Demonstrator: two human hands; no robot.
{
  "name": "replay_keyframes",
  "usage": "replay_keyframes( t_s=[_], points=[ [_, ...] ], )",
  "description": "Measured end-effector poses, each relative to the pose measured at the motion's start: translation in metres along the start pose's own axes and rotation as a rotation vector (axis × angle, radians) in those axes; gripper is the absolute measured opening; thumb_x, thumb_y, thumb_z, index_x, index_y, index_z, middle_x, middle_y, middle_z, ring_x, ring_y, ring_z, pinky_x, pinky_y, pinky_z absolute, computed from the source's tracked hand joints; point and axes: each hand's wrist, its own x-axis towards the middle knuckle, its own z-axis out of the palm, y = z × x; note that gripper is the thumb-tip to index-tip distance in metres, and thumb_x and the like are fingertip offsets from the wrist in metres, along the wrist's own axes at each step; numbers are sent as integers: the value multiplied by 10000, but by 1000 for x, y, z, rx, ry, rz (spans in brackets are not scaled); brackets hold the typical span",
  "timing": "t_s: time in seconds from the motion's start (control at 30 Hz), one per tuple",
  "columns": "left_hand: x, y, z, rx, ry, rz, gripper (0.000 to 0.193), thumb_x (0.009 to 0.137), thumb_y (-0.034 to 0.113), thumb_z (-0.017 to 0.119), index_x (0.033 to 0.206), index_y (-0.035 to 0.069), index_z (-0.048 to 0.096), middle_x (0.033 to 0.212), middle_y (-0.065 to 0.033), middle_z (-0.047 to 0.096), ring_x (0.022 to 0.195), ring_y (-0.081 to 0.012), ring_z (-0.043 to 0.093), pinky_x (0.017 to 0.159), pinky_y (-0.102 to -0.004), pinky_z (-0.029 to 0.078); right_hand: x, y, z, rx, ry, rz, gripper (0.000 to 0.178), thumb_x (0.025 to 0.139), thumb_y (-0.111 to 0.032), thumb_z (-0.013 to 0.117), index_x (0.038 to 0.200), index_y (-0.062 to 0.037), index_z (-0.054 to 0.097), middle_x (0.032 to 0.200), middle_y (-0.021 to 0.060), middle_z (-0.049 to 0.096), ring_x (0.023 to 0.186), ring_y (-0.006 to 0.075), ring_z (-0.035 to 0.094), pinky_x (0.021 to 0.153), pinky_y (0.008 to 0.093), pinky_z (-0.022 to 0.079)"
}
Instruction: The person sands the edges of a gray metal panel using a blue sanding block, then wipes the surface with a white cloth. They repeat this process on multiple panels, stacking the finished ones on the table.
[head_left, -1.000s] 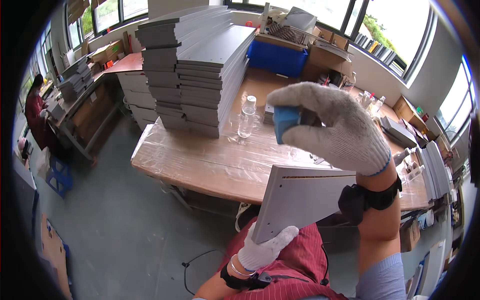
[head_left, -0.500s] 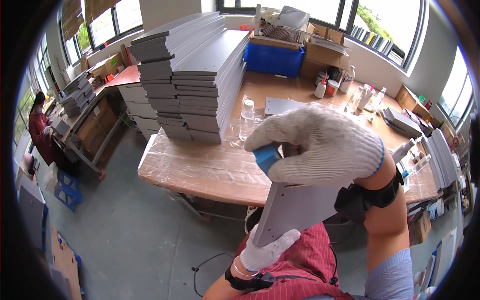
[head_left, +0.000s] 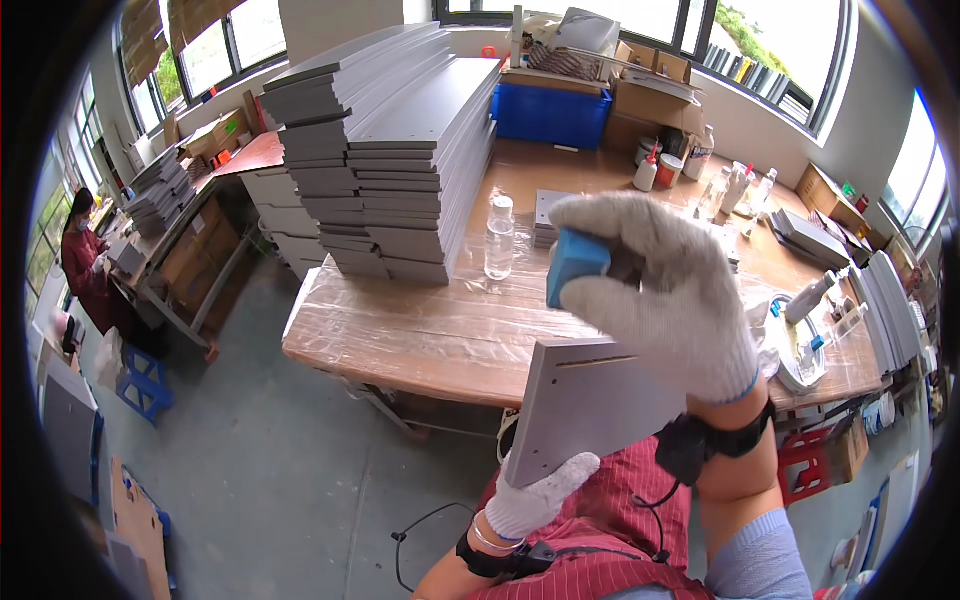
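Observation:
My left hand (head_left: 540, 495), in a white knit glove, grips the lower end of a grey board (head_left: 590, 405). The board is held tilted above my lap, with small holes in its face and a narrow brownish slot or bare strip along its upper edge. Above that edge, my gloved right hand (head_left: 670, 290) pinches a small blue block (head_left: 578, 268) between thumb and fingers. The block is apart from the board. My right hand and wrist cover part of the board's right side.
A tall stack of grey boards (head_left: 400, 200) stands on the film-covered table (head_left: 420, 345). Beside it are a clear bottle (head_left: 499, 240) and a low pile of boards (head_left: 545, 215). Behind sits a blue bin (head_left: 552, 116). A white tray (head_left: 800, 350) lies right. Another person (head_left: 85, 250) works far left.
My right hand has lifted the blue block up and slightly right, away from the board's upper edge, which now shows more. My left hand keeps its grip on the board.

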Motion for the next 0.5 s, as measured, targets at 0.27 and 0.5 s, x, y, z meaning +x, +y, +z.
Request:
replay_keyframes(
  t_s=[0.27,0.5],
  points=[
    [-15,-32,-28,888,-98,521,309,858,21,695,1124,157,771,1125,-8,750,1021,-201,704,877,-323,563,-49,29,28,-69,162,8,385,814,-44,732,1193,-21,666,895,114,696,663,163,674,671,292,556],
    [-13,-30,-18,483,-12,256,278,860,-8,673,1070,135,786,1128,-61,749,1002,-197,716,866,-326,572,-61,42,22,123,285,81,330,832,-52,723,1154,-35,655,908,129,686,755,208,688,676,311,555]
  ],
)
